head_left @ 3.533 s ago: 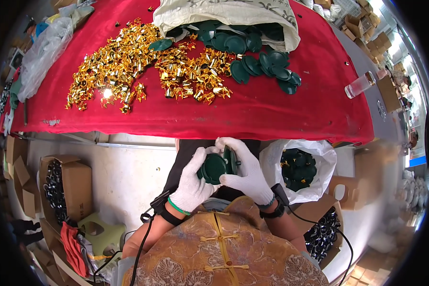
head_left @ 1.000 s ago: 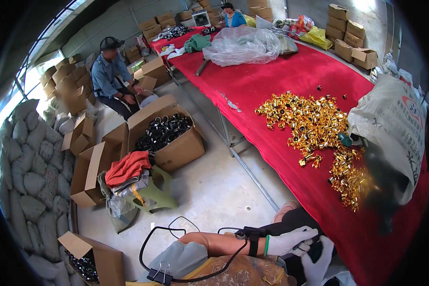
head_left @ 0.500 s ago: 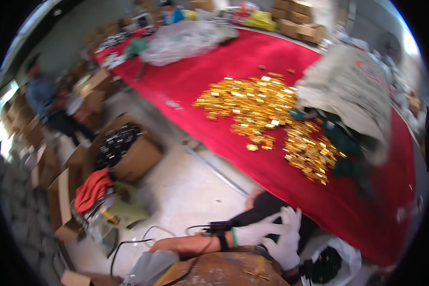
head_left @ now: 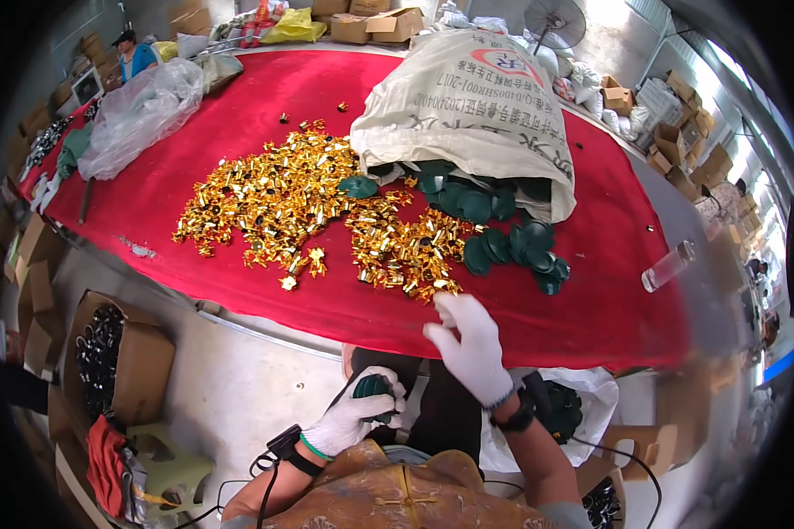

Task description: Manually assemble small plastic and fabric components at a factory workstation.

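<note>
My left hand (head_left: pixel 348 420), in a white knit glove, is closed around a dark green round disc or a few stacked ones (head_left: pixel 373 393) above my lap. My right hand (head_left: pixel 473 346), gloved too, reaches over the near edge of the table. Its thumb and fingers are apart, with no object visible between them. The fingertips are close to the near tip of a heap of shiny gold flower-shaped pieces (head_left: pixel 273 198). More dark green discs (head_left: pixel 520 249) lie right of that heap, spilling from the mouth of a white woven sack (head_left: pixel 468 110).
A red cloth (head_left: pixel 344 319) covers the table. A clear plastic bag (head_left: pixel 146 115) lies at its far left, a transparent cylinder (head_left: pixel 668 266) at its right edge. Beside my right leg is a white bag (head_left: pixel 598 388) of dark green pieces. A carton (head_left: pixel 141 366) of black parts stands at left.
The view has swung to the right. My hands, close together before, have separated: the right has moved up over the table edge, and the left now shows the green discs in its grip.
</note>
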`<state>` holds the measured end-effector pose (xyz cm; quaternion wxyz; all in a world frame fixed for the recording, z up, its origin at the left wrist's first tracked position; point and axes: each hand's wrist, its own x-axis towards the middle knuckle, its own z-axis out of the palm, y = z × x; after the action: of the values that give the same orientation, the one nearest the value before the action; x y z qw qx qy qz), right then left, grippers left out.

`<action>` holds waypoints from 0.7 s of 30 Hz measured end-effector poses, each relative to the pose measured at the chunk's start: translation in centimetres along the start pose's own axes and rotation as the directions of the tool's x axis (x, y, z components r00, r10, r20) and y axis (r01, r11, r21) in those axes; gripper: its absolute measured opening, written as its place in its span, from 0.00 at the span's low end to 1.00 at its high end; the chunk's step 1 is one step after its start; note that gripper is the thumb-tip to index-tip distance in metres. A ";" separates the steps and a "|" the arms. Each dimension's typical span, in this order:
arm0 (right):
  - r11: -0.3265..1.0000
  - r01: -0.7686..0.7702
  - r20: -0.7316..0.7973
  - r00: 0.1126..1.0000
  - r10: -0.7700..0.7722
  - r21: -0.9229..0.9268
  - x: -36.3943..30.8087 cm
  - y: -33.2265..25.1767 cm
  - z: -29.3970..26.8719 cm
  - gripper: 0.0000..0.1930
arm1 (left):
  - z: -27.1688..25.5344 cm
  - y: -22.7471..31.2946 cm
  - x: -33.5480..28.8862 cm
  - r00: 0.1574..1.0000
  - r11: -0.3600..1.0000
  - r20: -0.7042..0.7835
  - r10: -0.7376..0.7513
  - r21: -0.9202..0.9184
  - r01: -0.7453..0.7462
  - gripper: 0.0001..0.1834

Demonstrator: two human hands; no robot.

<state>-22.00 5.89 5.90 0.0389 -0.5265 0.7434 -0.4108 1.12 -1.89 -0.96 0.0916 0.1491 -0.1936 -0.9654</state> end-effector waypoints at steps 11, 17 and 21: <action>0.808 0.387 0.225 0.921 -0.317 -0.445 6.7 2.2 2.7 0.16 | -0.8 -0.3 0.3 0.999 0.999 -0.041 0.012 0.035 -0.010 0.20; 0.744 0.399 0.372 0.903 -0.216 -0.536 7.3 2.4 1.5 0.14 | -1.1 -0.2 0.2 0.996 0.999 -0.085 0.003 0.036 0.000 0.20; 0.792 0.411 0.384 0.891 -0.242 -0.452 7.7 2.5 0.9 0.14 | -1.0 -0.4 0.3 0.996 1.000 -0.094 -0.007 0.029 0.010 0.20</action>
<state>-26.79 -0.59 6.57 -0.0628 -0.6958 0.7074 -0.1073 1.14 -1.96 -2.07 0.0941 0.1966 -0.2028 -0.9547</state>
